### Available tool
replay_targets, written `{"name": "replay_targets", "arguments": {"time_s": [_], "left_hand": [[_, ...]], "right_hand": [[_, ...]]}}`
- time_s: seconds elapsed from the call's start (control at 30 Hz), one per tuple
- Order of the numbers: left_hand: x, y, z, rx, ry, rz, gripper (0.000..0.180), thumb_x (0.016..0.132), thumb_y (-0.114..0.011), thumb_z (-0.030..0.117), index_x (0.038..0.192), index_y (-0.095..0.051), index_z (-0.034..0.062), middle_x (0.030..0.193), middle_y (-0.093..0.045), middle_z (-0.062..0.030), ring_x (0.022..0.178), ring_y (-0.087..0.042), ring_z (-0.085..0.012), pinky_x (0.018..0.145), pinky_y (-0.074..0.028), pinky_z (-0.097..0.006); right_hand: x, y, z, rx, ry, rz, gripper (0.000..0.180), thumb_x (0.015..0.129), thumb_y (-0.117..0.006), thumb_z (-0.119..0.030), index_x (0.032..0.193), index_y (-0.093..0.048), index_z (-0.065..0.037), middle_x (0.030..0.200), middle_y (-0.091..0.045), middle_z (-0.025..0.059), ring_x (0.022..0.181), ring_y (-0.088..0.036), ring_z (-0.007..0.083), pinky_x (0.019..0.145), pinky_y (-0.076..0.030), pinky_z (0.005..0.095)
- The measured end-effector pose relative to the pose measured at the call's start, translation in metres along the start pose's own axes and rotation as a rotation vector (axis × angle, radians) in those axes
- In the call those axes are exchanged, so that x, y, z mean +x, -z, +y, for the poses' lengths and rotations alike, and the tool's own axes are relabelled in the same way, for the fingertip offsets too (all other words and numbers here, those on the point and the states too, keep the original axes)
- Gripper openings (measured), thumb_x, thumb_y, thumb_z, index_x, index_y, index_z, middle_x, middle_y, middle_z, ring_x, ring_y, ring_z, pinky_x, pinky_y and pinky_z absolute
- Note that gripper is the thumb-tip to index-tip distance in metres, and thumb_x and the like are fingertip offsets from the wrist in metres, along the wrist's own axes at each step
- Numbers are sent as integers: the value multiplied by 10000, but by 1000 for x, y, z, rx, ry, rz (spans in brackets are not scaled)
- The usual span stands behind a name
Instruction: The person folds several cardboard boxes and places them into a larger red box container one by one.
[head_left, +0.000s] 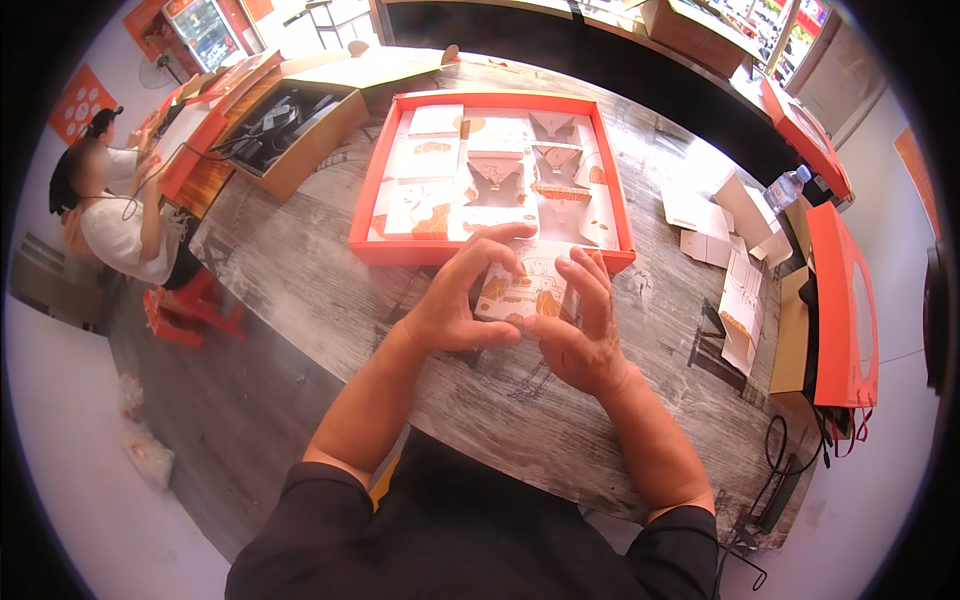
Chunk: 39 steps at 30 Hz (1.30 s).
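Note:
Between my two hands is a small white carton (522, 287) with brown-orange line drawings on its face. My left hand (455, 300) curls around its left side, thumb along the near edge. On the opposite side, the fingers and thumb of my right hand (588, 335) grip it. Just beyond my fingertips lies a large, shallow red box (425, 252) with a white printed interior. Several small white cartons (432, 160) sit in its left part. Toward the middle and right are open-topped card inserts (497, 185) with folded flaps.
Flat and half-folded white card pieces (740, 300) lie at the right, near a plastic bottle (787, 188). Red window boxes (845, 310) stand along the right edge by a cable and power strip (778, 495). A cardboard box of cables (285, 130) sits far left; people work beyond it.

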<state>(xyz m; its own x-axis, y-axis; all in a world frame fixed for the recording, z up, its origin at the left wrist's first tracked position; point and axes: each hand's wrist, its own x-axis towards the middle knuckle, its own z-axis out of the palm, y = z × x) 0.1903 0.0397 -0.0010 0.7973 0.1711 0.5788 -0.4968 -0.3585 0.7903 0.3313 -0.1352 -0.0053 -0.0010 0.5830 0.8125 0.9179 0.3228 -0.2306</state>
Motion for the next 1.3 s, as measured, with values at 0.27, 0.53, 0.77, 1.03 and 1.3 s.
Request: {"name": "replay_targets", "arguments": {"time_s": [0.27, 0.53, 0.77, 1.03, 1.3], "left_hand": [[2, 1, 8, 294, 2, 54, 572, 618, -854, 120, 1078, -514, 109, 1449, -479, -212, 1327, -465, -300, 1092, -377, -398], [2, -1, 11, 420, -15, 87, 549, 614, -877, 130, 1038, -528, 103, 1415, -489, -199, 1286, -489, -294, 1060, -403, -394], [1, -2, 7, 349, 26, 95, 604, 629, -944, 216, 1061, -541, 92, 1382, -509, -206, 1246, -520, -323, 1029, -437, -402], [-2, 0, 6, 442, 67, 39, 612, 675, -931, 291, 1081, -521, 86, 1406, -483, -187, 1268, -498, -264, 1016, -443, -375], [16, 20, 31, 494, 42, 135, 456, 727, -815, 191, 1052, -535, 36, 1344, -542, -198, 1247, -534, -308, 1047, -419, -389]], "right_hand": [[-4, -3, 10, 16, -69, 46, 514, 765, -761, -17, 1228, -657, -217, 1417, -476, 162, 1351, -465, 400, 1133, -414, 503], [-6, -2, 17, -88, -324, -74, 744, 765, -727, -91, 1447, -441, -11, 1453, -459, 207, 1367, -448, 388, 1156, -340, 505], [-7, -2, 18, -140, -290, -88, 770, 763, -734, -221, 1442, -450, 3, 1343, -563, 191, 1330, -499, 357, 1149, -315, 508], [-6, -1, 18, -138, -279, -77, 735, 773, -749, -253, 1421, -491, -19, 1320, -588, 147, 1316, -514, 342, 1158, -309, 508], [-9, -3, 18, -113, -317, -86, 771, 772, -750, -192, 1461, -436, -47, 1348, -553, 143, 1347, -477, 315, 1179, -287, 507]]}}
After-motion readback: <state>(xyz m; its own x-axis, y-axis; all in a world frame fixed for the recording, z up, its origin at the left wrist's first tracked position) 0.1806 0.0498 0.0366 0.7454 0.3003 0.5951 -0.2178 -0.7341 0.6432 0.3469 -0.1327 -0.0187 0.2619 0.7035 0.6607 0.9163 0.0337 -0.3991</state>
